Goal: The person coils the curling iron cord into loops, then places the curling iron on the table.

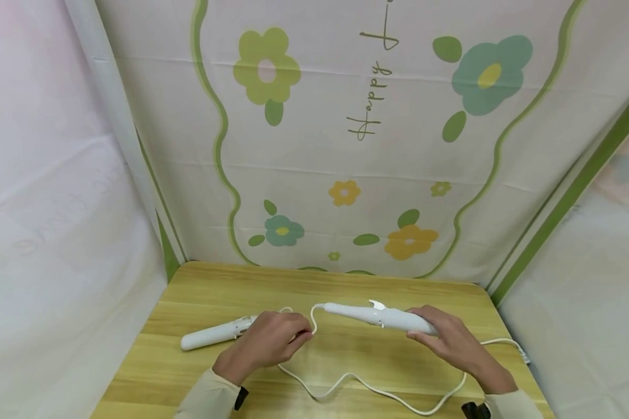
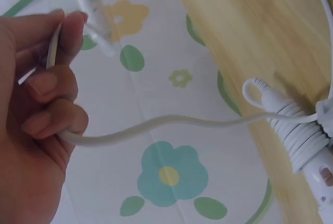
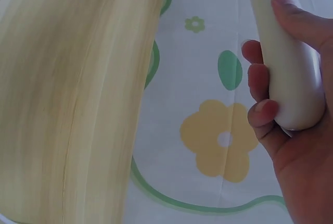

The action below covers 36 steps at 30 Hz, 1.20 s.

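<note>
A white curling iron (image 1: 353, 312) is held above the table by my right hand (image 1: 451, 340), which grips its thick rounded end. Its thumb lies along one side and the fingers curl round the other in the right wrist view, where the white barrel (image 3: 291, 78) shows. From the iron's narrow end a white cord (image 2: 171, 121) runs to my left hand (image 2: 44, 99), whose fingers are curled round it. A second white curling iron (image 1: 212, 334) lies on the table beside the left hand. In the left wrist view, cord is wound in several turns about its handle (image 2: 299, 140).
A loose white cord (image 1: 388, 393) snakes over the wooden table (image 1: 230, 285) in front of the hands. Near the right edge lies a cord end with a plug (image 1: 524, 356). Flower-printed cloth (image 1: 314, 145) hangs behind the table, with pale cloth at both sides.
</note>
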Each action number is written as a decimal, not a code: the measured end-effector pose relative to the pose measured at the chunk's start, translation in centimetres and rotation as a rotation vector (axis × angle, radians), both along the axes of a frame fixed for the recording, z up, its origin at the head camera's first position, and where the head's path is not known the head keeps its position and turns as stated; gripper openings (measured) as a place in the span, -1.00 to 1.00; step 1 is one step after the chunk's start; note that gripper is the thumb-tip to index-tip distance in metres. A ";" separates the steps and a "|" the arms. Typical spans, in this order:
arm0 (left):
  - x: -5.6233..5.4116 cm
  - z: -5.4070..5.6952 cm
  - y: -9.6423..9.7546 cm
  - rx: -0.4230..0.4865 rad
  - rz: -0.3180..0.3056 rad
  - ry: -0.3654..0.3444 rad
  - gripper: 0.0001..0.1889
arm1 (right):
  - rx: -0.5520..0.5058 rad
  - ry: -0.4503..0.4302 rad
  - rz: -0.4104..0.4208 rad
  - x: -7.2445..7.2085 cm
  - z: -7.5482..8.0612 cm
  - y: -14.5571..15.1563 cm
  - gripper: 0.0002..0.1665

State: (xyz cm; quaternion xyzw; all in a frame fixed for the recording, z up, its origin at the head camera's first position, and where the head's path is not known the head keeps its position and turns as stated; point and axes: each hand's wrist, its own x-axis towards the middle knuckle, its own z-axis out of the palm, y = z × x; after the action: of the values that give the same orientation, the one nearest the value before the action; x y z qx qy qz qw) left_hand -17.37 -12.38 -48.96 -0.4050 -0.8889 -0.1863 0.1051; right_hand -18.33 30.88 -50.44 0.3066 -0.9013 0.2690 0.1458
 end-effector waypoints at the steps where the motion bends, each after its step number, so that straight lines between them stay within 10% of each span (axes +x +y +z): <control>1: 0.0 0.2 -0.1 -0.002 -0.018 -0.021 -0.88 | 0.004 -0.013 0.014 0.0 -0.1 0.0 -0.50; 20: -1.5 0.5 -1.1 0.437 -0.129 -0.552 -0.76 | -0.056 -0.182 0.271 1.1 0.1 -1.8 -0.42; 30: -1.3 -0.3 0.4 0.623 0.025 -0.784 -0.72 | -0.146 -0.218 0.184 1.4 0.3 -2.4 -0.41; 36: -0.8 -0.8 2.1 0.710 0.198 -0.784 -0.70 | -0.158 -0.162 0.058 1.3 -0.1 -2.6 -0.43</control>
State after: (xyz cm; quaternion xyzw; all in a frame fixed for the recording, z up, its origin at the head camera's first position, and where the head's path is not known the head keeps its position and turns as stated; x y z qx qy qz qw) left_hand -18.19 -10.31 -49.80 -0.1588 -0.7779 -0.6017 -0.0872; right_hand -16.99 28.28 -50.53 0.2973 -0.8769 0.3672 0.0882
